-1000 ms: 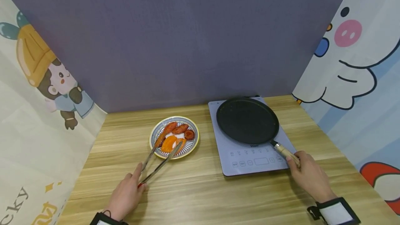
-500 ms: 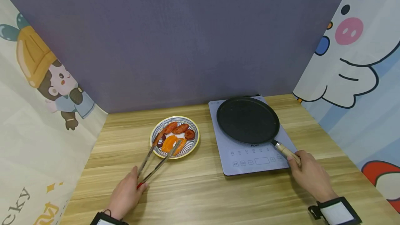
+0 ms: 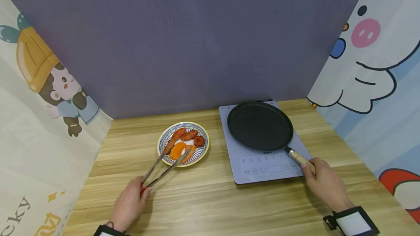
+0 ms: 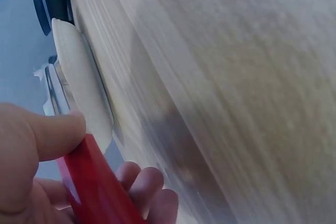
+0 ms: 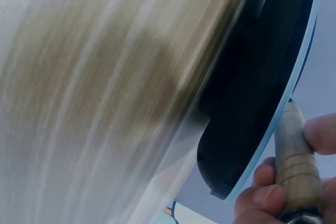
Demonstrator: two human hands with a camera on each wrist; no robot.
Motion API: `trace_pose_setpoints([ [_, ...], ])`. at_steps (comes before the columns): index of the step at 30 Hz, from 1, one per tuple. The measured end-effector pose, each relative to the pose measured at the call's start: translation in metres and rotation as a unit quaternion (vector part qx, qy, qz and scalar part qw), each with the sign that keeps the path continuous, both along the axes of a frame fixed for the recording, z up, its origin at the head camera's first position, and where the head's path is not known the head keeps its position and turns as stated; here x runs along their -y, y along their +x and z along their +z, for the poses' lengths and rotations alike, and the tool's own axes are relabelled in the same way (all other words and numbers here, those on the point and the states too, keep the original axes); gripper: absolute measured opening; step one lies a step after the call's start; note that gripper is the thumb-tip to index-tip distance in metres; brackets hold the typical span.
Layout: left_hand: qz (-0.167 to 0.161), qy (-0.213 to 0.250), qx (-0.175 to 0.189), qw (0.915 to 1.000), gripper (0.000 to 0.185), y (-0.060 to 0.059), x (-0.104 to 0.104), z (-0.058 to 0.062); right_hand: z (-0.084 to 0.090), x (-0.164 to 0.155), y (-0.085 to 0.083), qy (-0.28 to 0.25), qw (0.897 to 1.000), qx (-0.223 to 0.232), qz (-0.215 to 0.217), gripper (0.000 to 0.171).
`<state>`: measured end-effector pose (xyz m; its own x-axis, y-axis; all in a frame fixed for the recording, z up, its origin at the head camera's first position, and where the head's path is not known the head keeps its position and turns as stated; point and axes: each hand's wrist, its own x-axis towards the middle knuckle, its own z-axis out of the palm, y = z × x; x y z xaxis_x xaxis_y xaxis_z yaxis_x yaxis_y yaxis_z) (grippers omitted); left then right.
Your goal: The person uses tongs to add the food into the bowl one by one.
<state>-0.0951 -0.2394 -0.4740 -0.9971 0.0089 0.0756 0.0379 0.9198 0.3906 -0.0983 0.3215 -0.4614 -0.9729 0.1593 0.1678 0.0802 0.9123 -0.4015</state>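
Note:
My left hand [image 3: 129, 203] holds a pair of metal tongs [image 3: 169, 168]; the left wrist view shows its thumb and fingers about the red handle [image 4: 97, 182]. The tongs' arms are spread, their tips over a patterned plate [image 3: 202, 132]. On the plate lie browned sausage-like pieces [image 3: 189, 135], a round brown piece [image 3: 198, 141] and glossy orange pieces [image 3: 177, 150], which the tips overlap in the head view. My right hand [image 3: 326, 183] grips the wooden handle [image 3: 298, 158] of a flat black frying pan [image 3: 259, 126], its cooking surface bare.
Under the pan sits a pale induction cooker [image 3: 259, 165] with touch buttons along its front. A grey-purple panel [image 3: 203, 46] stands behind the wood-grain table [image 3: 210, 207]. Cartoon-printed curtains [image 3: 361, 90] flank both sides.
My left hand has drawn back slightly toward the near left, and the tongs' arms now sit a little differently over the plate. The right hand and the pan have stayed put.

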Motion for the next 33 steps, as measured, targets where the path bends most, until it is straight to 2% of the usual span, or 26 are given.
trace_pose_setpoints([
  [9,0.003,0.003,-0.018,0.9998,0.048,-0.001,-0.0016,-0.0005,0.0005,0.001,0.0007,0.003,1.0,0.009,-0.004,0.047],
  [16,0.011,0.013,-0.011,0.9998,0.052,-0.0014,-0.0042,-0.0005,0.0005,0.0012,0.0009,0.004,1.0,0.008,0.0,0.047],
  [25,0.014,0.009,-0.027,0.9995,0.058,-0.0017,-0.0045,-0.0019,0.0,0.0022,0.0009,0.007,1.0,0.004,0.003,0.046],
  [33,0.008,0.019,-0.07,0.9973,0.045,0.0006,-0.007,0.0015,-0.0005,0.0014,0.0004,0.008,1.0,-0.002,0.005,0.043],
])
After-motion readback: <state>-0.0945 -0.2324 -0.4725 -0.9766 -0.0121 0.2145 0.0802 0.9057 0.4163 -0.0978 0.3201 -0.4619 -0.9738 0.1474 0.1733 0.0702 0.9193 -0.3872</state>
